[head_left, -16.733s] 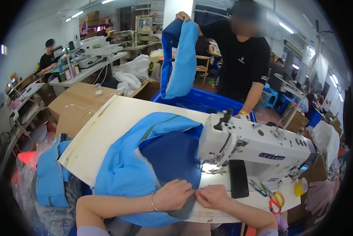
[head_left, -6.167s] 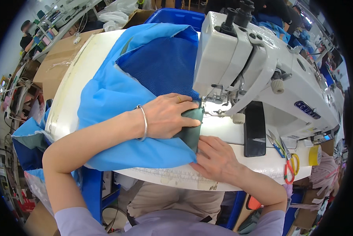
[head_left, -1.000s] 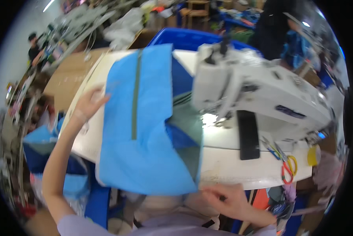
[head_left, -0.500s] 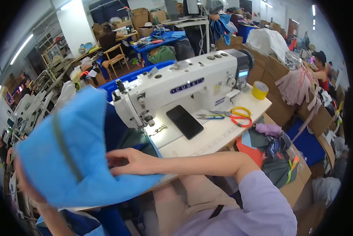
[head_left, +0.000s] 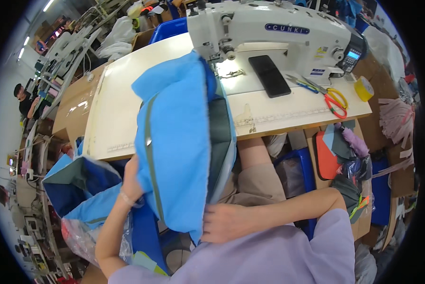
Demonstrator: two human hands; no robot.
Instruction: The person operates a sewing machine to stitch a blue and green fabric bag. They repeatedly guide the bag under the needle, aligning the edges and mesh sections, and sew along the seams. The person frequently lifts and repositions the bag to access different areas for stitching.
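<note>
A light-blue fabric piece (head_left: 181, 128), with an olive zipper-like strip (head_left: 148, 142) down it, drapes over the table's front edge toward my lap. Beneath its right side show a dark-green panel (head_left: 220, 125) and some dark blue cloth. My left hand (head_left: 133, 182) is closed on the left edge of the piece, its fingertips partly hidden by the cloth. Lower down, my right hand (head_left: 225, 223) grips the bottom right edge with bent fingers. The far end of the fabric lies beside the needle area of a white sewing machine (head_left: 269, 26).
On the white table (head_left: 122, 104) lie a black phone (head_left: 269, 75), scissors (head_left: 333, 102) with red and yellow handles, and yellow tape (head_left: 363, 89). Another blue and green fabric piece (head_left: 87, 184) hangs at the left. Cloth pieces and a purple umbrella (head_left: 353, 140) are at the right.
The fabric, held up at the left before, now hangs in front of me over the table edge. My left hand came rightward, my right hand lower. My view turned down and left.
</note>
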